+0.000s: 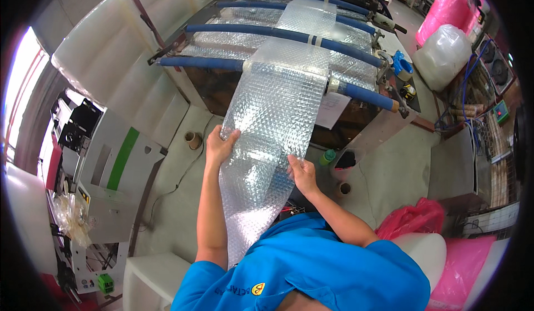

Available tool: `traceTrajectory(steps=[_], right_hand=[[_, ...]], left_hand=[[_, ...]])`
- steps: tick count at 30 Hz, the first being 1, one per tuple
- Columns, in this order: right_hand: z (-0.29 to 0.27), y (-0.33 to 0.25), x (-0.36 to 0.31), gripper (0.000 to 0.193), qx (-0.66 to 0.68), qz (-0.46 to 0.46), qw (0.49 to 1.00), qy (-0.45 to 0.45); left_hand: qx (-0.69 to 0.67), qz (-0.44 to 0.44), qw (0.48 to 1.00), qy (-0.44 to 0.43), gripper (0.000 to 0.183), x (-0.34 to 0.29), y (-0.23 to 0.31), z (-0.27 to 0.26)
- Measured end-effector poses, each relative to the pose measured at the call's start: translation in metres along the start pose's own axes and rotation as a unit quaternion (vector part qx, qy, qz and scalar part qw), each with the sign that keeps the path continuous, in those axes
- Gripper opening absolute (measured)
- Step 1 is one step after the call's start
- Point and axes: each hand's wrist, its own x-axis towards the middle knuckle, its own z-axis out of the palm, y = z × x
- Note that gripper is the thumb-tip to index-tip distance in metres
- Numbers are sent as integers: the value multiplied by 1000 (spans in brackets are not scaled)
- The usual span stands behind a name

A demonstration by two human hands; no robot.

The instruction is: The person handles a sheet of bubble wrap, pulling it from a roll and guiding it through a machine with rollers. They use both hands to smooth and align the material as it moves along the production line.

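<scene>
A long strip of clear bubble wrap (278, 100) runs from the blue rollers down toward my body. My left hand (221, 145) grips its left edge, thumb on top and the other fingers mostly hidden beneath. On the right edge, a little lower, my right hand (302, 173) pinches the sheet in the same way. Between the hands the film hangs in a slight sag, and its near end drops past my left side. Farther up, the strip passes over a blue roller (256, 31) of the machine.
Beyond the rollers stands the machine's frame, with a tape dispenser (401, 65) on its right side. A cardboard core (193, 140) and a green bottle (327, 156) are on the floor. Large foam rolls (105, 44) stand left; pink film (414, 219) lies at right.
</scene>
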Motion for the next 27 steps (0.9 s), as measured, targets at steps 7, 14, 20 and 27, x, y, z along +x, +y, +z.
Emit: traceTrajectory(steps=[7,14,20,27], right_hand=[[5,-21,-10,41,39,-4,999,12],[-3,31,12,41,9,-21,999,48],[-11,61,40,44,-89,-19,994,55],[-15,82,57,40,-61,-28,996,63]], left_hand=[[68,-3,998,17,34,1,3,-8],[147,-97,984,-1,44,3,-23,28],[160,-64,984,41,43,11,-53,64],[118,-29,991,59,43,25,-74,90]])
